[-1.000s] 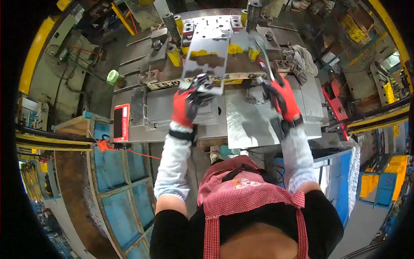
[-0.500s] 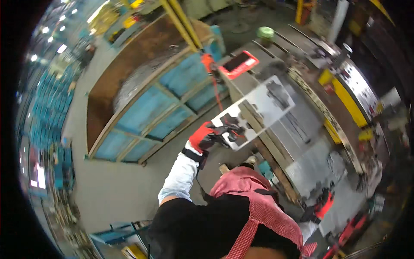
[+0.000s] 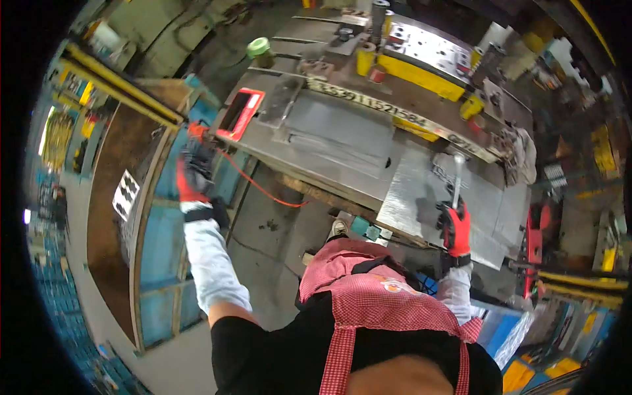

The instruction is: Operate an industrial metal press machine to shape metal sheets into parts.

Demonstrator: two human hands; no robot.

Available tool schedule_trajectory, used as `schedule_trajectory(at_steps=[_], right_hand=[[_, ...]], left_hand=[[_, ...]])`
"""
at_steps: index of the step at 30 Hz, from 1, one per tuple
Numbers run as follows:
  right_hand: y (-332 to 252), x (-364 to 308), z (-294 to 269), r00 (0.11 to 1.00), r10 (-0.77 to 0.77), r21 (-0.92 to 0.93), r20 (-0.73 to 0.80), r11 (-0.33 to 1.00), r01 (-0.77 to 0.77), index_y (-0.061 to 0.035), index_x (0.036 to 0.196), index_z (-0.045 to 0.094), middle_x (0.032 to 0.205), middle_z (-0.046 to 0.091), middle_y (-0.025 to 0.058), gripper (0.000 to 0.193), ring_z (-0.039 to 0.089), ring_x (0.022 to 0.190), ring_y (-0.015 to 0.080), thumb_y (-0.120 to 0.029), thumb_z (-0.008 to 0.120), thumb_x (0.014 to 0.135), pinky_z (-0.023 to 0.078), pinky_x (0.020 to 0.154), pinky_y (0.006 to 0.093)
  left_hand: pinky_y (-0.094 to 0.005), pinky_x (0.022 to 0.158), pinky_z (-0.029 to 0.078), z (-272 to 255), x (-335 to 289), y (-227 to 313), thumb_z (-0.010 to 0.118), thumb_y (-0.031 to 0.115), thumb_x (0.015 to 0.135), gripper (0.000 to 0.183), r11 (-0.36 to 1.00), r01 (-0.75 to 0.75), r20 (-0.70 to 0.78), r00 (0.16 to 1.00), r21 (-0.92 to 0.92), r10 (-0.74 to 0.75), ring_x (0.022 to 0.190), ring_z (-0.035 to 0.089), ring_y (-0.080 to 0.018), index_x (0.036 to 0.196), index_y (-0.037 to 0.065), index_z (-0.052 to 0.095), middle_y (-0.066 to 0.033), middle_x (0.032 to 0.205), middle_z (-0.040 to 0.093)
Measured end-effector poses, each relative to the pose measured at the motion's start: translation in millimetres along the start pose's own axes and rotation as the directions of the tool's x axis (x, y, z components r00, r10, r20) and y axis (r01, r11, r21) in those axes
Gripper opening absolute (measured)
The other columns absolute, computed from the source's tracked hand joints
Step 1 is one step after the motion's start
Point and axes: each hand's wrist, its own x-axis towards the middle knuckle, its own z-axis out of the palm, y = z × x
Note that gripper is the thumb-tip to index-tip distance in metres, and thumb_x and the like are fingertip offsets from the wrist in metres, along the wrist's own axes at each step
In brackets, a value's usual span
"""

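My left hand (image 3: 191, 176), in a red and black glove, reaches out to the left over the rim of a large wooden bin (image 3: 148, 197). It holds nothing and its fingers look spread. A small perforated metal plate (image 3: 125, 194) lies inside that bin, apart from the hand. My right hand (image 3: 455, 227), gloved the same way, is closed around a slim metal rod (image 3: 455, 181). The rod points away from me over a shiny steel sheet (image 3: 411, 197) on the press table.
A press with yellow die blocks (image 3: 421, 69) fills the far side. A red control box (image 3: 240, 112) sits on its left corner, trailing a red cable (image 3: 263, 191). A green roll (image 3: 258, 47) stands behind it. Blue bin panels (image 3: 158, 243) flank my left. Rags (image 3: 520, 148) lie at right.
A second ago both hands held the perforated plate at the press. My left hand then swung it to the left; now the plate lies in the bin and that hand is empty.
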Motion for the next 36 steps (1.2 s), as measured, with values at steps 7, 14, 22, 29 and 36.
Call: schedule_trajectory(at_steps=[7,14,22,29,36], right_hand=[[-3.5,77.7,63.1,0.948,0.037,-0.308,0.315,0.949,0.065,-0.0037,0.116,0.050,0.074,0.055,0.0001,0.044,0.047,0.063,0.0081,-0.016,0.063,0.077,0.041,0.059,0.0223],[-45.5,100.0,99.6,0.890,0.243,-0.263,0.385,0.954,-0.147,-0.0028,0.101,0.056,0.072,0.054,0.0000,0.026,0.050,0.060,0.0063,-0.015,0.061,0.078,0.042,0.048,0.0229],[-72.5,-12.4,85.6,0.934,0.172,-0.493,0.314,0.870,0.005,-0.0016,0.121,0.047,0.072,0.054,-0.0005,0.053,0.049,0.067,0.0074,-0.015,0.066,0.073,0.043,0.062,0.0246],[-89.2,-49.5,54.4,0.895,0.188,-0.216,0.404,0.971,-0.107,-0.0055,0.122,0.048,0.076,0.058,-0.0012,0.051,0.048,0.066,0.0047,-0.008,0.060,0.073,0.040,0.061,0.0196],[-103.7,-19.3,70.7,0.981,0.096,0.035,0.166,0.994,-0.104,-0.0043,0.123,0.045,0.069,0.054,-0.0005,0.044,0.044,0.052,0.0046,-0.012,0.056,0.081,0.036,0.046,0.0199]], left_hand=[[-0.0272,0.082,0.045,88.2,-68.2,-212.2,0.048,0.022,0.089,0.037,0.632,0.442,0.279,0.632,0.636,-0.723,0.093,0.058,-0.0135,0.121,0.002,0.049,-0.0072,0.106,0.060],[-0.0330,0.085,0.046,192.1,-84.8,-220.8,0.041,0.029,0.092,0.044,0.724,0.644,0.337,0.644,0.247,-0.687,0.096,0.058,-0.0202,0.129,0.004,0.038,-0.0130,0.105,0.060],[-0.0355,0.084,0.043,144.3,-57.7,-280.0,0.043,0.016,0.088,0.039,0.953,0.209,0.135,0.961,0.222,-0.242,0.100,0.052,-0.0195,0.124,0.003,0.041,-0.0099,0.110,0.053],[-0.0347,0.085,0.043,249.6,-19.7,-210.1,0.056,0.003,0.075,0.041,0.526,-0.625,0.726,0.688,0.576,0.022,0.094,0.058,-0.0248,0.116,-0.001,0.052,-0.0129,0.108,0.059],[-0.0257,0.070,0.043,368.5,88.6,-270.4,0.056,0.020,0.084,0.024,0.775,0.425,0.532,0.564,0.468,-0.631,0.076,0.053,-0.0098,0.100,0.003,0.060,-0.0008,0.089,0.060]])
